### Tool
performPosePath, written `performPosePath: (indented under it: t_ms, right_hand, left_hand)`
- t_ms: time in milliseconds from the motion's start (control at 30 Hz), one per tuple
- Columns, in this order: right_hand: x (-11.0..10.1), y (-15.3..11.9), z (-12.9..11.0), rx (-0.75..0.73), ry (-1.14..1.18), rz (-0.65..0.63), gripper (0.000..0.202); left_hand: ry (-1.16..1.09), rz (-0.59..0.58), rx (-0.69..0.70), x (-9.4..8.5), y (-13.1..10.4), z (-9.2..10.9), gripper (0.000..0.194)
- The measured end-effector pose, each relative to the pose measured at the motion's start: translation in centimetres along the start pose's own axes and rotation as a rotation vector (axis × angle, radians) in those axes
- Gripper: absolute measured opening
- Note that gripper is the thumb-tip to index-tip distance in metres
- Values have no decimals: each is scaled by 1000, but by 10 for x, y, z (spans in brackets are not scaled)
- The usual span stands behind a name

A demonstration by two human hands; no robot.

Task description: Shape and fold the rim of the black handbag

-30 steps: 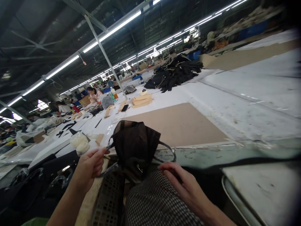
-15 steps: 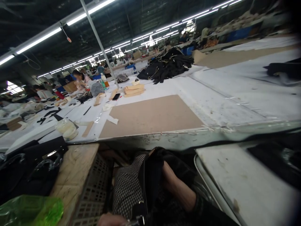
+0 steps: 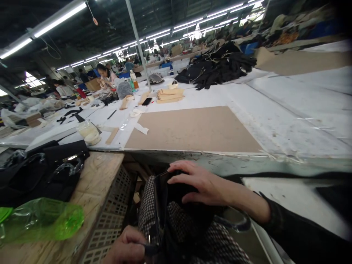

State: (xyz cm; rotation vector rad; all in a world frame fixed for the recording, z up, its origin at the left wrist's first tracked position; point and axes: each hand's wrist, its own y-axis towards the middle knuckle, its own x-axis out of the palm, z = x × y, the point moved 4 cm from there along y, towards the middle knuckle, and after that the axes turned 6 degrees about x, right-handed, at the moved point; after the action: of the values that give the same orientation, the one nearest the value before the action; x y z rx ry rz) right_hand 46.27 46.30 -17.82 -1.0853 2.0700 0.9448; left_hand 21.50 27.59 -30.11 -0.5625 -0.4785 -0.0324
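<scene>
A black bag [image 3: 170, 216] lies on the person's lap, over checked trousers [image 3: 187, 238], low in the middle of the view and just below the near edge of the white surface [image 3: 275, 113]. The right hand [image 3: 199, 183] lies flat over the bag's open top, fingers spread and slightly curled, touching the rim without clamping it. The left hand [image 3: 128, 249] is closed around the bag's lower edge near a small metal fitting. A clear curved handle [image 3: 236, 223] juts out of the bag to the right, under the right forearm in its dark sleeve [image 3: 302, 234].

To the left stands a wooden bench [image 3: 96, 176] with a plastic crate [image 3: 112, 216] beside it. On the bench lie black bags [image 3: 41, 172] with clear handles and, nearer, a green plastic wrapper [image 3: 41, 220].

On the surface just beyond the bag lies a brown board [image 3: 195, 130]. Further off are a stack of tan pieces [image 3: 169, 95], a phone [image 3: 146, 101], a clear bag of pale pieces [image 3: 89, 132] and a heap of black cloth [image 3: 220, 66]. At the far left end, other people [image 3: 106, 75] sit at work under rows of strip lights [image 3: 55, 20].
</scene>
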Motion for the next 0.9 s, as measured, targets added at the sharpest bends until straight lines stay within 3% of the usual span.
performPosePath:
  t_ms: [67,133,233,367,467,567,633,700,800,900]
  right_hand:
    - [12,31,11,-108,-26,-107,45]
    - [30,56,22,-212,4,-228,26]
    - [55,81,43,-210,190,-411,9]
    - [74,97,67,20,239,-492,16]
    - [84,105,73,108,72,-440,16]
    - [94,114,72,138,-74,-408,13]
    - [100,119,71,147,-113,-423,13]
    - [104,122,71,156,-114,-443,13]
    - [105,121,75,164,-101,-442,14]
    - [104,115,80,136,-33,-432,13]
  left_hand:
    - [47,-43,22,-2,4,2,25]
    - [120,-96,49,-7,8,4,26]
    - [195,-82,104,-26,14,9,32]
    - [387,239,212,-68,10,26,33]
    - [597,538,306,-81,-6,39,31]
    - [635,769,446,-62,-24,45,50]
    - [577,806,537,-36,-28,46,53]
    - [582,772,585,-8,-24,46,56]
    - [769,800,498,15,-10,46,50]
    - [824,835,428,14,2,45,37]
